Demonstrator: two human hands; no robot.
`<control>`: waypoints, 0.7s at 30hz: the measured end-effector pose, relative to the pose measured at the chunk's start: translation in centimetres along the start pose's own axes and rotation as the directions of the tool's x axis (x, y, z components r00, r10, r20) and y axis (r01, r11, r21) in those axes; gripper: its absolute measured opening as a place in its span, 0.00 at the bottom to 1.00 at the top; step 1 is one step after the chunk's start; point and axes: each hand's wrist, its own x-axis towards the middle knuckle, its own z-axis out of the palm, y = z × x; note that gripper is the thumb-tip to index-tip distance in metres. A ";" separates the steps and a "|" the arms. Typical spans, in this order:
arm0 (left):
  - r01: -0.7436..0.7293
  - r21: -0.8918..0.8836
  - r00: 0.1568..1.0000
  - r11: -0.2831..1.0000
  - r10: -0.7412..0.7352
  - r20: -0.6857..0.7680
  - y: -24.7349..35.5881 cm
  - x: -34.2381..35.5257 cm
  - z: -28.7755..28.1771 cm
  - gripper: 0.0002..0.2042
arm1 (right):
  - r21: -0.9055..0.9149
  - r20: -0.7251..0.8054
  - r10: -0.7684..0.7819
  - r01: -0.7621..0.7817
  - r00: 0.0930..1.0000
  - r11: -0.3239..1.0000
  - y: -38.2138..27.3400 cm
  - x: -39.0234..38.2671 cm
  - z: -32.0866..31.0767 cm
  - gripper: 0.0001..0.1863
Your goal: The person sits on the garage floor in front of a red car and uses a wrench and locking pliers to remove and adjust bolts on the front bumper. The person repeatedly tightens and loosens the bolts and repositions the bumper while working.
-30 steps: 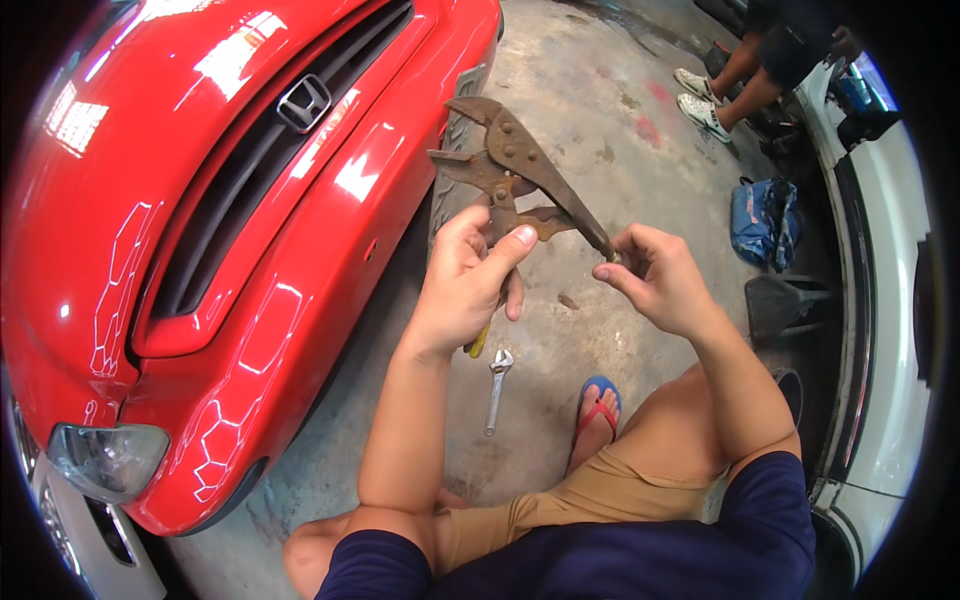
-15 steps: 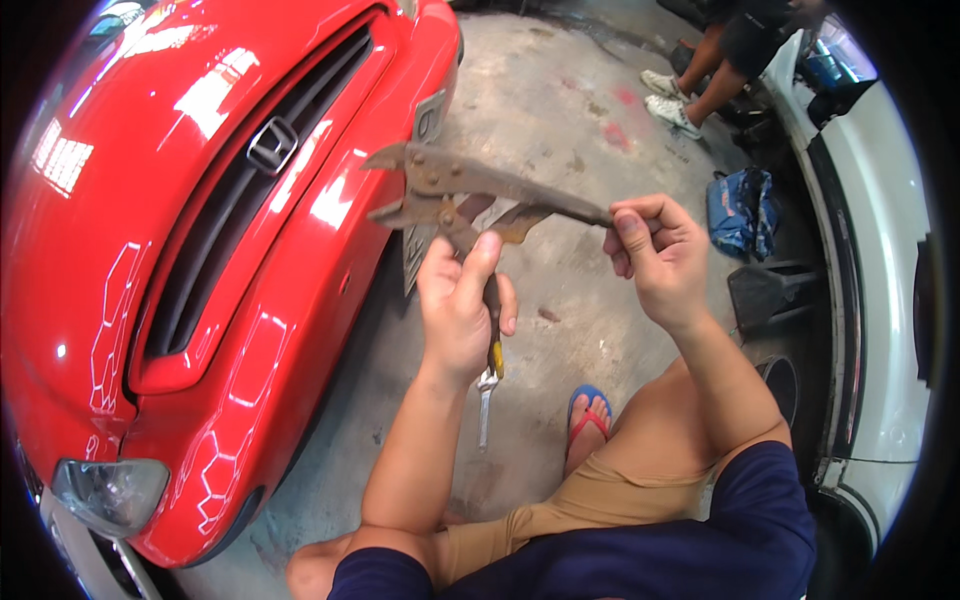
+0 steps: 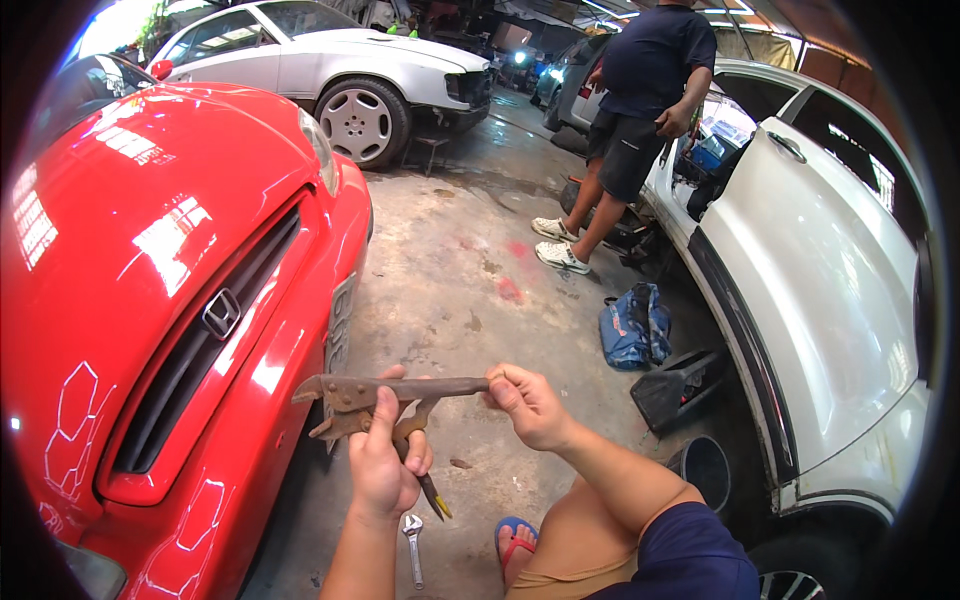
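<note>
Room on the floor: you sit over a strip of concrete floor (image 3: 430, 300) whose left edge is bounded by the red car (image 3: 110, 290) and whose right edge by the sill of the white car (image 3: 820, 280); the strip runs between them to the co-worker (image 3: 645, 70), who stands near its right edge.
Pliers: your one pair of locking pliers (image 3: 355, 393) is held above the floor, toward its left edge; the mouth points at the red bumper, and its jaws stand apart.
Left grip: your left grip (image 3: 385, 470) is closed around the pliers' lower part, thumb up across it.
Right grip: your right grip (image 3: 527, 405) pinches the end of the long handle between thumb and fingers.
Metal and shape: the pliers are rust-brown, riveted at the head, with a straight upper handle; a dark end marked yellow sticks out below your left grip, and you cannot tell whether it belongs to them.
Wrench: one shiny adjustable wrench (image 3: 414, 555) lies on the floor below your left grip, head up-floor.
Right edge of the floor: one crumpled blue bag (image 3: 628, 330), one black plastic case (image 3: 670, 395) and one round dark bucket (image 3: 703, 470).
Footwear: two white shoes (image 3: 562, 257) on the co-worker; one blue sandal with a red strap (image 3: 520, 543) shows on you.
</note>
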 end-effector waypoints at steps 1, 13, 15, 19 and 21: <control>0.037 -0.037 0.999 0.999 -0.037 -0.016 0.5 0.0 0.0 0.23 | -0.158 -0.016 -0.093 0.089 0.996 0.983 -1.0 0.3 0.5 0.24; 0.006 0.002 1.000 1.000 -0.006 0.020 1.2 -0.9 -0.4 0.21 | 0.298 0.213 0.161 -0.221 0.964 0.928 1.4 0.0 -0.5 0.24; 0.085 -0.034 0.996 0.996 -0.085 -0.016 2.0 -0.8 -0.8 0.21 | -0.037 0.138 0.008 -0.003 0.990 0.999 0.1 0.2 0.2 0.22; 0.165 -0.067 0.982 0.984 -0.170 -0.080 2.8 -0.9 -0.5 0.21 | -0.565 0.237 -0.343 0.416 0.909 0.712 -0.5 1.6 -0.2 0.18; 0.163 -0.067 0.979 0.984 -0.170 -0.116 3.0 -1.0 0.1 0.21 | -0.556 0.244 -0.330 0.411 0.912 0.723 -0.4 1.6 -0.2 0.19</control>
